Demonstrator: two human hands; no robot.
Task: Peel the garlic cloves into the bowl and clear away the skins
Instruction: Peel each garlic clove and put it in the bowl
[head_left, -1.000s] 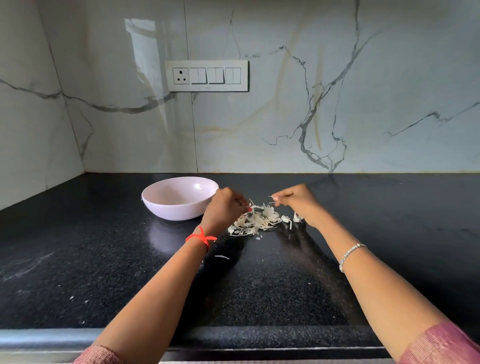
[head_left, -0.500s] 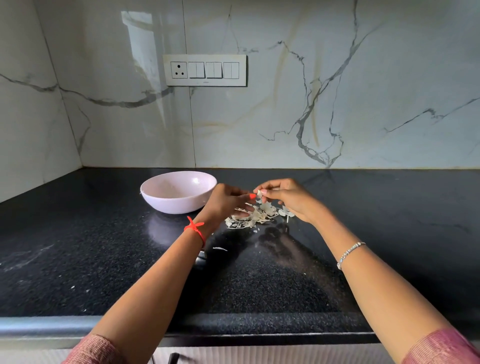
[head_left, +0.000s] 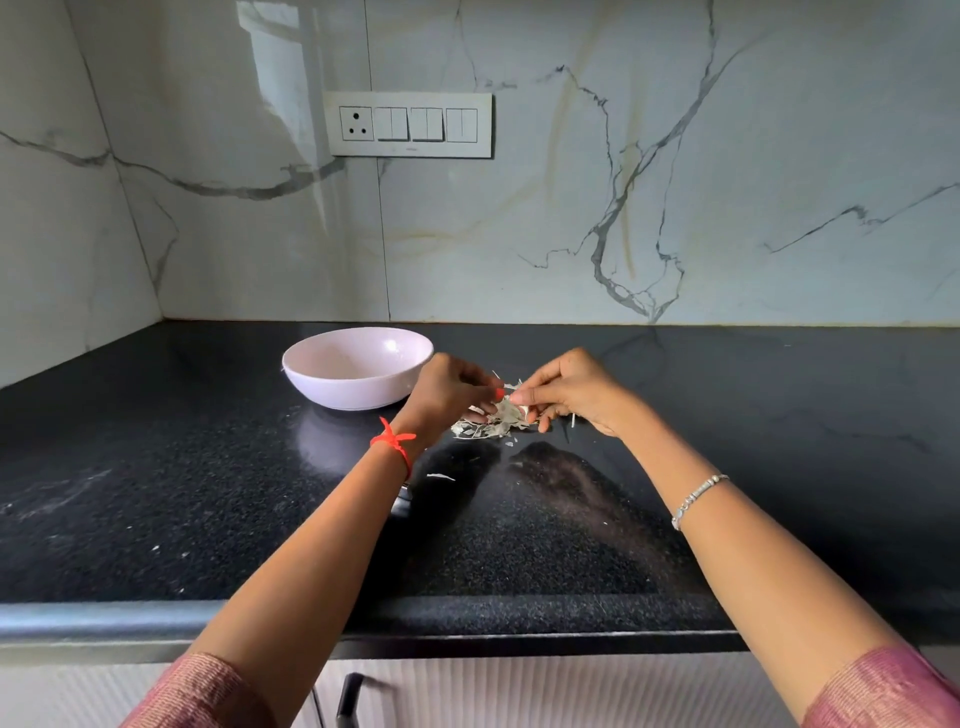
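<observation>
Mid-peel: left hand (head_left: 447, 387) and right hand (head_left: 571, 395) meet fingertip to fingertip, both pinching a small garlic clove (head_left: 514, 398) above the heap of papery skins (head_left: 493, 425) on the black countertop (head_left: 156, 467), just right of the pink bowl (head_left: 353, 391), where the stripped clove likely goes next.

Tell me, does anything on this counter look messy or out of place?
Only slightly: one skin flake lies alone on the black counter, nearer than the skin pile, and pale specks dot the counter's near left. The bowl stands upright.
</observation>
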